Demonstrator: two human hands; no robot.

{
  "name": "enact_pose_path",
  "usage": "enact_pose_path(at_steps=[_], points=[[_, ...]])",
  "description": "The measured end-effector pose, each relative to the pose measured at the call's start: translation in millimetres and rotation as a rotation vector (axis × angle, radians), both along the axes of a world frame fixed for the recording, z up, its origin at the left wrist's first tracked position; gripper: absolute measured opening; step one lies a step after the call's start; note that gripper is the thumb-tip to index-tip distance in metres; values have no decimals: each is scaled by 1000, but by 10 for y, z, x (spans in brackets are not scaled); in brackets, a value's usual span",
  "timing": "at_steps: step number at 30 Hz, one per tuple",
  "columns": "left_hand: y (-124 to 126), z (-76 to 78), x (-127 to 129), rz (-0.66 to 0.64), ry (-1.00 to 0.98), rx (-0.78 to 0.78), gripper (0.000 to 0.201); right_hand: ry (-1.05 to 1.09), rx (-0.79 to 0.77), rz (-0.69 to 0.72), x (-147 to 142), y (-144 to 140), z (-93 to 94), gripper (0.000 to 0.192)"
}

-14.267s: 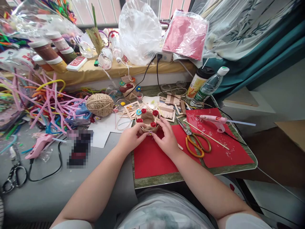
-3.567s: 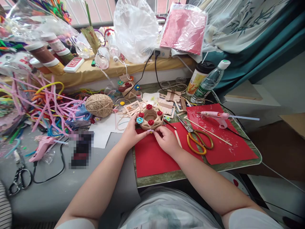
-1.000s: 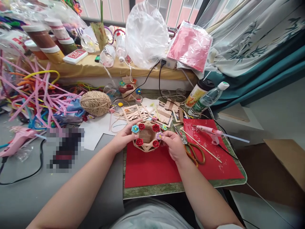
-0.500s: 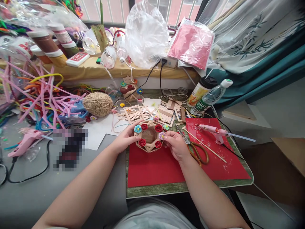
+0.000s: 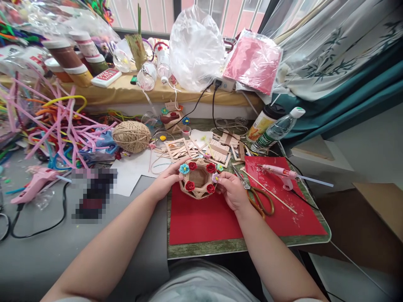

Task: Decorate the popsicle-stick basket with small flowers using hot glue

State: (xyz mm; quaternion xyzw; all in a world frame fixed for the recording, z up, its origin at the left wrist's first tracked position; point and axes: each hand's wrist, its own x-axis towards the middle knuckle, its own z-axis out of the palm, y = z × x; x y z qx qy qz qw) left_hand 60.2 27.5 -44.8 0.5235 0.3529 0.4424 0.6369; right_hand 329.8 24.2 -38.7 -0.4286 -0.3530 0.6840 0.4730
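Between my hands is a small twine-wrapped basket (image 5: 199, 193), many-sided and open at the top, held above a red sheet (image 5: 204, 222). Red roses, a blue flower (image 5: 184, 168), a purple flower (image 5: 215, 178) and a mint-green flower (image 5: 219, 167) sit around its rim. My left hand (image 5: 166, 180) grips the basket's left side, the thumb near the blue flower. On the right side, my right hand (image 5: 232, 189) has its thumb and fingers closed at the purple flower and rim. Fingers behind the basket are partly hidden.
Scissors (image 5: 260, 201), a thin wooden stick (image 5: 270, 193) and a pink glue gun (image 5: 281, 173) lie on the right. A second glue gun (image 5: 33, 184) is at left. Behind are craft sticks (image 5: 218, 152), a twine ball (image 5: 132, 136) and a water bottle (image 5: 278, 130).
The basket looks tilted slightly more, with more of its near side showing. Both hands keep their hold; the whole view has shifted a little.
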Motion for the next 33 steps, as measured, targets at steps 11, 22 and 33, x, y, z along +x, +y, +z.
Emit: enact_pose_path(at_steps=[11,22,33], points=[[6,0,3,27,-5,24,80,186,-58,63,9,-5,101,23],[-13,-23,56,110,-112,-135,59,183,-47,89,20,-11,78,14],[-13,1,48,73,-61,-85,65,171,-38,88,15,-19,45,13]])
